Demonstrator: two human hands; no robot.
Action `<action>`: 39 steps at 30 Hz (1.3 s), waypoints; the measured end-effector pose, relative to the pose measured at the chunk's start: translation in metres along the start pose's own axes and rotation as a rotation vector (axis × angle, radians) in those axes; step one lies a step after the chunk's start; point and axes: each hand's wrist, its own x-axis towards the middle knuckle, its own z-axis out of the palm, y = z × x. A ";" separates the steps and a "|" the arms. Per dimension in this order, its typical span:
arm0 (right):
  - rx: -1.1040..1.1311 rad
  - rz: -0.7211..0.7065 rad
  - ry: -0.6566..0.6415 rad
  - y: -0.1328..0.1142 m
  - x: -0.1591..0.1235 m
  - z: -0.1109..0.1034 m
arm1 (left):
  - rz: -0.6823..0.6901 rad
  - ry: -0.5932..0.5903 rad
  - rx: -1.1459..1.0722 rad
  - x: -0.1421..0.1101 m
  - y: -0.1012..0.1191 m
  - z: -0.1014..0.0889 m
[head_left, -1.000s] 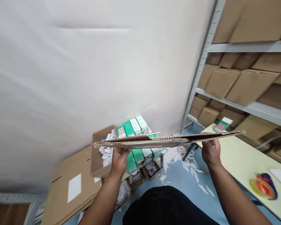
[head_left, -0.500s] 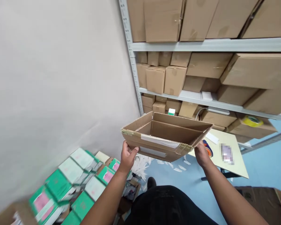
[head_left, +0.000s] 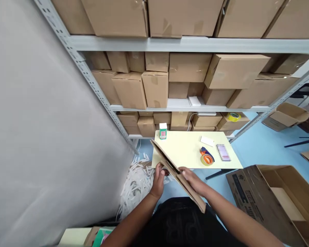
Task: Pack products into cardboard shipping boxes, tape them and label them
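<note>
Between both hands is a cardboard box (head_left: 187,189), folded flat and tilted, running from the table's near edge down toward my body. My left hand (head_left: 158,180) grips its left side, with the thumb showing and the other fingers partly behind it. My right hand (head_left: 193,180) closes on the opposite side, fingertips near the gap between the layers. Just beyond is a cream table (head_left: 180,147). It carries a tape dispenser (head_left: 207,158) with orange and blue parts, a small green and white box (head_left: 163,132) and a white flat item (head_left: 207,141).
Metal shelving (head_left: 139,44) full of cardboard boxes stands ahead, with a yellow tape roll (head_left: 233,117) on a lower box. A large open carton (head_left: 249,195) sits at the lower right. White paper strips (head_left: 137,187) litter the floor at left, beside the wall (head_left: 54,147).
The open cardboard box has been folded flat and brought lower, closer to my body. My hands have come nearer together. The view has turned right, showing the whole table and the large carton.
</note>
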 end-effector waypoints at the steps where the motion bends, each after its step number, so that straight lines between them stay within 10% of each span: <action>1: -0.020 0.005 -0.073 0.006 -0.002 0.002 | -0.035 0.001 -0.018 0.005 -0.003 0.007; 5: -0.028 -0.004 -0.272 0.016 0.000 -0.020 | -0.152 0.133 -0.034 0.034 -0.002 0.026; 15: 0.080 -0.151 -0.568 0.001 0.046 -0.160 | -0.220 0.432 0.016 0.156 0.054 0.051; 21: -0.112 -0.161 -0.788 -0.026 0.064 -0.228 | -0.040 0.500 0.080 0.167 0.054 0.094; 28: -0.109 -0.073 -0.664 -0.034 0.067 -0.253 | -0.075 0.592 -0.036 0.171 0.053 0.119; 34: 0.099 0.063 -0.518 -0.024 0.075 -0.259 | -0.051 0.461 -0.100 0.191 0.048 0.102; 39: -0.244 0.029 -0.299 -0.036 0.075 -0.244 | -0.112 0.410 -0.103 0.199 0.037 0.081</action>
